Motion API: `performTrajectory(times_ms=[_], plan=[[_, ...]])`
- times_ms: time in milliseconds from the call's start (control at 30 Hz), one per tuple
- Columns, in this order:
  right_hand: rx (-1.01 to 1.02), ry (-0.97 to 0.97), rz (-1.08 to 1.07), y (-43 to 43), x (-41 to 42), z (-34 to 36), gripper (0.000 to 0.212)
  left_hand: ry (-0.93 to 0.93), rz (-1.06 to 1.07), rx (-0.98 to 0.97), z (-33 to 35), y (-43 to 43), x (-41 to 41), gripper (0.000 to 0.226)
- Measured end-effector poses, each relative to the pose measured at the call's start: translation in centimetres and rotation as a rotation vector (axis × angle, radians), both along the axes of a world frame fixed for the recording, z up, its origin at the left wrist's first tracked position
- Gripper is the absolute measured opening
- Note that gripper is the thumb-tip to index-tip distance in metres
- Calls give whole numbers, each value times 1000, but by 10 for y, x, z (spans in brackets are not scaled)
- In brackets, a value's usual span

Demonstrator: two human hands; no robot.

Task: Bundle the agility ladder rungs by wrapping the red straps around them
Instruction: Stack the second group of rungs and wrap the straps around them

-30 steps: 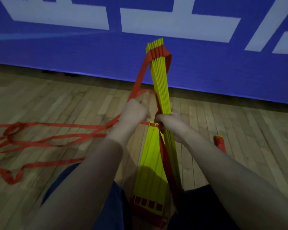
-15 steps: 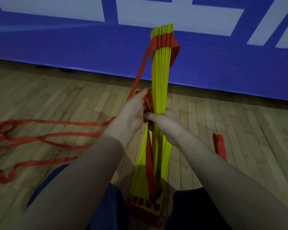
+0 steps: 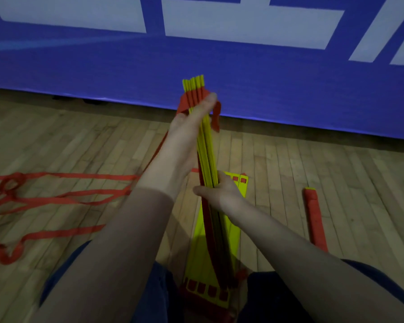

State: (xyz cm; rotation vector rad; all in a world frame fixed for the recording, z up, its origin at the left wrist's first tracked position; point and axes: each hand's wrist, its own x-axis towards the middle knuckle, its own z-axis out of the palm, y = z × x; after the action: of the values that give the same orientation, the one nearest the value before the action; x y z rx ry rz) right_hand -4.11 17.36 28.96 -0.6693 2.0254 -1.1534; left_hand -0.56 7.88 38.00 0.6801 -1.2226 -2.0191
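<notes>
We see the rungs (image 3: 207, 148) as a tight yellow stack standing on end and leaning slightly, foot between the knees and top against the blue wall (image 3: 289, 89). We judge them light and stiff along their length. They look like smooth plastic, so the slats would slide over one another and fan out unless squeezed across the stack; the middle is the place to clamp. The straps (image 3: 79, 177) look like soft flat webbing, limp and apt to twist or slacken, so we would take them close to the stack and keep them taut. The right hand (image 3: 219, 192) is curled round the stack about midway up. The left hand (image 3: 189, 127) lies higher along the stack's left face, fingers straight, one fingertip on the red turn near the top. We cannot tell whether the strap runs under its palm. A short loop hangs from that turn on the stack's right. A strap drops behind the left wrist to the floor (image 3: 336, 171), where the rest lies in loose loops well apart from both hands. More flat rungs (image 3: 233, 229) lie under the stack, and a red roll (image 3: 314, 217) lies off to the right.
</notes>
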Motion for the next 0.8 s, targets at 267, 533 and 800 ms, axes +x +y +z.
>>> performTrajectory(times_ms=[267,533,800], plan=[[-56,61,-39,-4,-8,9,41,-224,128,-211,-28,21,-16,22],[-312,453,-115,-3,-21,29,41,-225,88,-147,-22,36,-21,29],[-357,147,-143,5,-53,55,20,-706,-422,-642,19,9,17,20]])
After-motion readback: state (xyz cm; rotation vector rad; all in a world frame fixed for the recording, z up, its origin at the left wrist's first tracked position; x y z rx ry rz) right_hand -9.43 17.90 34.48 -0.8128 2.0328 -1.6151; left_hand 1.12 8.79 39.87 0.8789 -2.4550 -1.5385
